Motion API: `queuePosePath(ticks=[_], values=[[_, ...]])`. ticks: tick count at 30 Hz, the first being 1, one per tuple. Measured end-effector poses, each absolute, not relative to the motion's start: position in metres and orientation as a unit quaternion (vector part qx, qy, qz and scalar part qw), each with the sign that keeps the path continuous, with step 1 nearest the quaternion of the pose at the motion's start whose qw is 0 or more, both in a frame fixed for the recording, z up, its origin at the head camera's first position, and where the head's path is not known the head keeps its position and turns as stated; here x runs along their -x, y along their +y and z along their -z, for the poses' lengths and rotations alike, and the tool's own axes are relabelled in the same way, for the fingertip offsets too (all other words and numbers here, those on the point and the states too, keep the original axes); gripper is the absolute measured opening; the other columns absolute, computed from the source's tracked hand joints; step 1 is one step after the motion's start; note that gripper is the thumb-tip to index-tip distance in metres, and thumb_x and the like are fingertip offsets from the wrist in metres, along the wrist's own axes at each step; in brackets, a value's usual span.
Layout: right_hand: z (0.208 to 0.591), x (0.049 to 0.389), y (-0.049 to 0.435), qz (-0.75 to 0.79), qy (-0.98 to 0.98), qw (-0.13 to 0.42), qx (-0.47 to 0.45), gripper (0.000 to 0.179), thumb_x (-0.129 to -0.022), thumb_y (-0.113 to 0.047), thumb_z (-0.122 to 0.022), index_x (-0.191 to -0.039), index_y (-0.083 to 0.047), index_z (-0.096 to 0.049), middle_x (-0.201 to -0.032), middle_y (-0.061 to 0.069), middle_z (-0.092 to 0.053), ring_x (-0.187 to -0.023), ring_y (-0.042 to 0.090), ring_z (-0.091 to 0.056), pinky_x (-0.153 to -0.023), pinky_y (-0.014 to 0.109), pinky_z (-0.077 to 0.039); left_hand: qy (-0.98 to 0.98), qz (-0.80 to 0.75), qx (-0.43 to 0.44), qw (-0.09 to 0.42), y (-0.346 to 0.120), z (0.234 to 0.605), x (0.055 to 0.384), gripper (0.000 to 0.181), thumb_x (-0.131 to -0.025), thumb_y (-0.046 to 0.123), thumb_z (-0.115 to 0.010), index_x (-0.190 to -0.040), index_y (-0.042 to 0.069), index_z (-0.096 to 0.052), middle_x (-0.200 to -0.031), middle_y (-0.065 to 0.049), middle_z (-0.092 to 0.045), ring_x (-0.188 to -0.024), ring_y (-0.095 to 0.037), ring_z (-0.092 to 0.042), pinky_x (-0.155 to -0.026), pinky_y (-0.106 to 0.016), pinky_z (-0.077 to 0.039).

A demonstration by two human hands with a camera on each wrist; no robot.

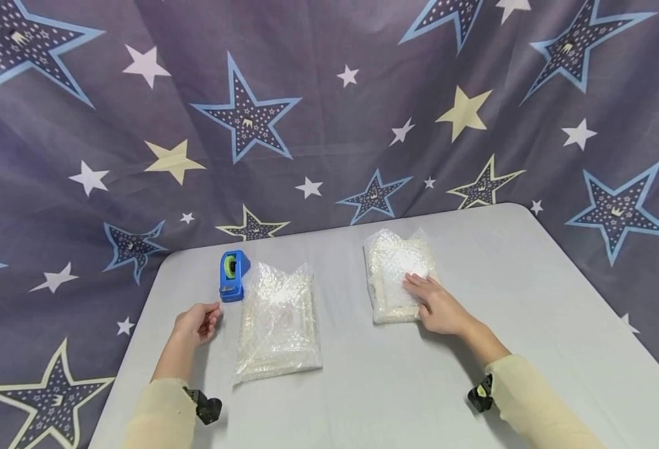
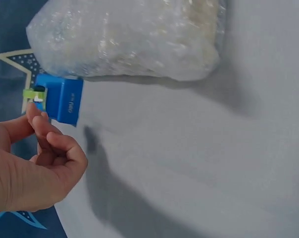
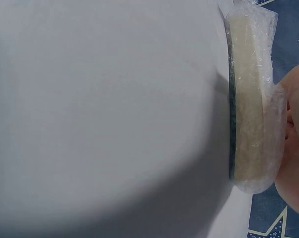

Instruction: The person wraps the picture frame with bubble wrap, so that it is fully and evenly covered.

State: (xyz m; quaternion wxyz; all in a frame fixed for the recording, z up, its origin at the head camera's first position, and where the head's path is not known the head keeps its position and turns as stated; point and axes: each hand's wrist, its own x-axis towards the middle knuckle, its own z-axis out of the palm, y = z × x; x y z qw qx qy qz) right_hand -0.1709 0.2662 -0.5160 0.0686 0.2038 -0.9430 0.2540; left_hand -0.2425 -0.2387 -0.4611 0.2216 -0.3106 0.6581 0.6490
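Observation:
My left hand (image 1: 197, 322) is just in front of a blue tape dispenser (image 1: 232, 277) with a yellow-green roll core. In the left wrist view its fingers are curled, with thumb and forefinger tips close together. Whether they pinch a clear strip of tape cannot be made out. To the right of that hand lies a flat rectangular package (image 1: 278, 324) in bubble wrap. My right hand (image 1: 438, 308) rests with extended fingers on a second, smaller bubble-wrapped package (image 1: 399, 274). The right wrist view shows this package's pale edge (image 3: 249, 104) side-on, beside the hand.
A light grey cloth-covered table (image 1: 357, 386) carries everything. Behind it hangs a dark curtain (image 1: 329, 125) with a star print. The dispenser stands close to the upper left corner of the larger package. Each wrist wears a small black camera.

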Motion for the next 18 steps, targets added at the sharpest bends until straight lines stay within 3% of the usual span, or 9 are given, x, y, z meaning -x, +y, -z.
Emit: queuePosePath(ticks=[9, 18], values=[[0.517, 0.170, 0.265, -0.255, -0.943, 0.064, -0.206, 0.058, -0.075, 0.005, -0.050, -0.133, 0.007, -0.051, -0.145, 0.023, -0.046, -0.137, 0.040, -0.041, -0.118, 0.056, -0.022, 0.517, -0.770, 0.296, 0.230, -0.241, 0.439, 0.249, 0.042, -0.101, 0.016, -0.043, -0.066, 0.012, -0.065, -0.060, 0.007, -0.060, -0.056, -0.001, -0.049, -0.057, -0.013, -0.042], [0.517, 0.169, 0.266, -0.253, -0.939, 0.090, -0.213, 0.057, -0.074, 0.006, -0.050, -0.130, 0.008, -0.053, -0.141, 0.026, -0.049, -0.133, 0.044, -0.045, -0.115, 0.060, -0.026, 0.561, -0.741, 0.279, 0.243, -0.243, 0.437, 0.247, 0.045, -0.101, 0.017, -0.041, -0.063, 0.014, -0.065, -0.057, 0.010, -0.059, -0.055, 0.000, -0.048, -0.056, -0.012, -0.042]])
